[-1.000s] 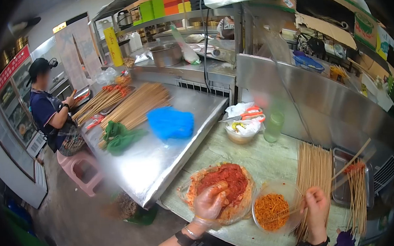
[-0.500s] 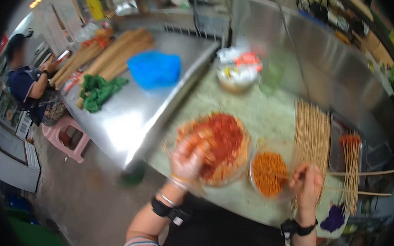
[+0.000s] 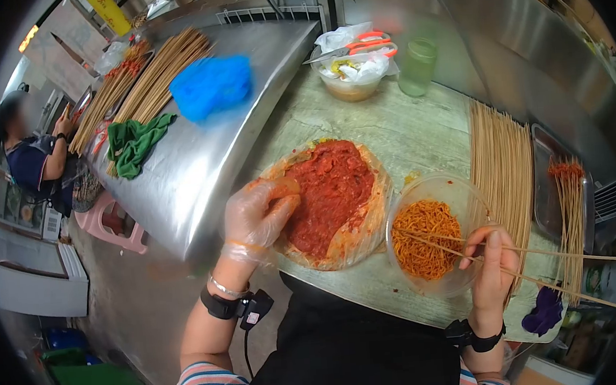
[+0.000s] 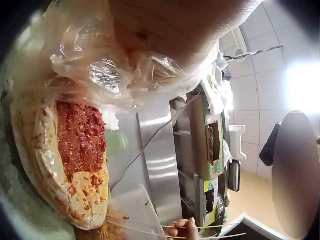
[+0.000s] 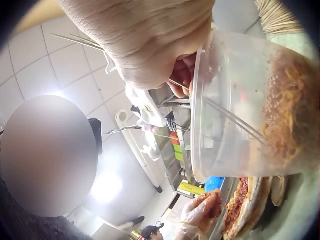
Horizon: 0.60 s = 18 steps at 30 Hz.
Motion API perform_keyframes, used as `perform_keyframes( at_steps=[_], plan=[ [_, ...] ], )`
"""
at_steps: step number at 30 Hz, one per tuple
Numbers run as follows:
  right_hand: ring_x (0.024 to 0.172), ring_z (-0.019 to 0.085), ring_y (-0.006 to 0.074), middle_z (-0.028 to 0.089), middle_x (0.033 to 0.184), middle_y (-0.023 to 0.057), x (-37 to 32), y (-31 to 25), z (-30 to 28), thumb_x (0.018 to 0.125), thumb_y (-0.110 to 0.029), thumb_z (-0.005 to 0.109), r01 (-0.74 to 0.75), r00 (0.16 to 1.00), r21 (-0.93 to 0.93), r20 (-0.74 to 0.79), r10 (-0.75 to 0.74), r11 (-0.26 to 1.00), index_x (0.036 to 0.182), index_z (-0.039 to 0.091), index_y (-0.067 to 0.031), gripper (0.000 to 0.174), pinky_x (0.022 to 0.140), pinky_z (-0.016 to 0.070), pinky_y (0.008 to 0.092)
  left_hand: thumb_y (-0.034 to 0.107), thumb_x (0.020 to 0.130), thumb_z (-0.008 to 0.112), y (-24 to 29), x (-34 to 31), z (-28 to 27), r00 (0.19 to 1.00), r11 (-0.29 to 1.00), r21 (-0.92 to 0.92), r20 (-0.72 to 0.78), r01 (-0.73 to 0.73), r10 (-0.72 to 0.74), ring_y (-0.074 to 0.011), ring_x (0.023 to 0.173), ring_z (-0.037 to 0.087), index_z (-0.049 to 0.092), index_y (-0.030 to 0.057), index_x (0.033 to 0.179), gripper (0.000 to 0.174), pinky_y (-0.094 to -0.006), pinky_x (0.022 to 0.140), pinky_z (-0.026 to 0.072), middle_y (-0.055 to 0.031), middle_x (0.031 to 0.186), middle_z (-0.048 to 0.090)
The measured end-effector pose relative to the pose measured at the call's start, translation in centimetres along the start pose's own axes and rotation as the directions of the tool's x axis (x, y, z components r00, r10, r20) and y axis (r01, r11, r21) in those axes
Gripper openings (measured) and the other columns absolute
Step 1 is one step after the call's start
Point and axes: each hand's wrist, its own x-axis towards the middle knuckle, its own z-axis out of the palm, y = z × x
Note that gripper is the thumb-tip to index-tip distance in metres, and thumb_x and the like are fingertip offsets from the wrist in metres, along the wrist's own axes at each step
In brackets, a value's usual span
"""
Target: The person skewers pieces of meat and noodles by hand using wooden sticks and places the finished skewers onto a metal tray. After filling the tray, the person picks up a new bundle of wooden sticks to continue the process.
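My right hand (image 3: 488,261) pinches two thin bamboo skewers (image 3: 566,253). Their front ends dip into orange shredded strips (image 3: 427,239) in a clear plastic tub (image 3: 476,192); in the right wrist view the skewers (image 5: 235,121) show through its wall. My left hand (image 3: 255,215), in a clear plastic glove with red-stained fingertips, hovers at the left edge of a bag of red minced meat (image 3: 331,191). Its fingers are loosely bent, with nothing visible between thumb and forefinger. The bag's rolled rim (image 4: 37,165) is smeared with red.
Behind stand a bowl (image 3: 352,87) with orange-handled scissors (image 3: 368,41) and a green glass jar (image 3: 418,68). Bare skewers (image 3: 499,163) and a metal tray (image 3: 547,174) with loaded skewers lie right. On the steel counter (image 3: 197,158) lies a blue bag (image 3: 211,88); a person (image 3: 33,149) sits beyond.
The view has tipped down toward the worktop. My left hand has shifted from over the meat to its left edge. My right hand still holds the skewers, their back ends now lower.
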Motion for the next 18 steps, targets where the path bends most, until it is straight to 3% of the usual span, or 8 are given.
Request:
perform_keyframes(
  at_steps=[3, 6, 11, 14, 17, 18],
  plan=[
    [0.054, 0.048, 0.0090, 0.048, 0.067, 0.0050, 0.0, 0.0, -0.1, 0.097, -0.024, 0.038, 0.007, 1.000, -0.011, 0.006, -0.007, 1.000, 0.079, 0.052, 0.0017, 0.035, 0.050, 0.0389, 0.0204, 0.009, 0.072, 0.067, -0.4, 2.3, 0.8, 0.998, 0.997, 0.063, 0.050, -0.049, 0.046, -0.0242, 0.069, 0.061, 0.066, 0.0019, 0.085, 0.014, -0.0306, 0.067, 0.0484, -0.0128, 0.078, 0.064],
    [0.054, 0.048, 0.0092, 0.049, 0.067, 0.0051, 0.1, 0.0, -0.2, 0.096, -0.023, 0.038, 0.010, 1.000, -0.017, 0.017, -0.010, 1.000, 0.079, 0.052, 0.0020, 0.034, 0.050, 0.0391, 0.0206, 0.012, 0.071, 0.068, -0.1, 4.1, 2.1, 0.987, 0.989, 0.139, 0.143, 0.050, -0.070, -0.0257, 0.070, 0.061, 0.066, 0.0036, 0.087, 0.019, -0.0318, 0.066, 0.0484, -0.0133, 0.077, 0.063],
    [0.054, 0.048, 0.0090, 0.048, 0.069, 0.0051, 0.1, 0.1, -0.3, 0.096, -0.021, 0.039, 0.005, 1.000, 0.002, 0.023, -0.005, 1.000, 0.079, 0.052, 0.0020, 0.032, 0.050, 0.0398, 0.0202, 0.024, 0.073, 0.065, -1.2, 5.7, 4.5, 0.967, 0.947, 0.321, 0.238, 0.013, -0.094, -0.0356, 0.071, 0.059, 0.067, 0.0076, 0.093, 0.026, -0.0383, 0.065, 0.0489, -0.0184, 0.082, 0.061],
    [0.054, 0.048, 0.0087, 0.048, 0.070, 0.0051, 0.1, 0.2, -0.4, 0.096, -0.020, 0.039, 0.005, 0.999, 0.019, 0.032, -0.006, 1.000, 0.079, 0.052, 0.0020, 0.031, 0.050, 0.0401, 0.0198, 0.022, 0.072, 0.064, -2.1, 6.2, 5.0, 0.962, 0.950, 0.309, 0.238, 0.053, -0.131, -0.0340, 0.072, 0.060, 0.066, 0.0072, 0.093, 0.025, -0.0377, 0.067, 0.0487, -0.0183, 0.081, 0.061],
    [0.054, 0.047, 0.0085, 0.048, 0.070, 0.0050, 0.1, 0.2, -0.5, 0.096, -0.019, 0.039, 0.015, 0.999, 0.018, 0.043, -0.016, 1.000, 0.078, 0.052, 0.0019, 0.031, 0.049, 0.0401, 0.0195, 0.017, 0.077, 0.062, -3.5, 6.0, 4.3, 0.979, 0.989, 0.146, 0.197, 0.026, -0.055, -0.0237, 0.067, 0.061, 0.066, 0.0040, 0.093, 0.021, -0.0319, 0.063, 0.0479, -0.0125, 0.076, 0.063],
    [0.054, 0.047, 0.0084, 0.048, 0.070, 0.0050, 0.1, 0.2, -0.5, 0.096, -0.019, 0.039, 0.017, 0.999, 0.012, 0.045, -0.018, 1.000, 0.078, 0.052, 0.0019, 0.031, 0.049, 0.0401, 0.0195, 0.016, 0.078, 0.062, -3.3, 5.9, 3.9, 0.955, 0.980, -0.023, 0.230, 0.199, -0.188, -0.0193, 0.066, 0.059, 0.066, 0.0029, 0.092, 0.020, -0.0293, 0.062, 0.0469, -0.0095, 0.075, 0.063]
  ],
)
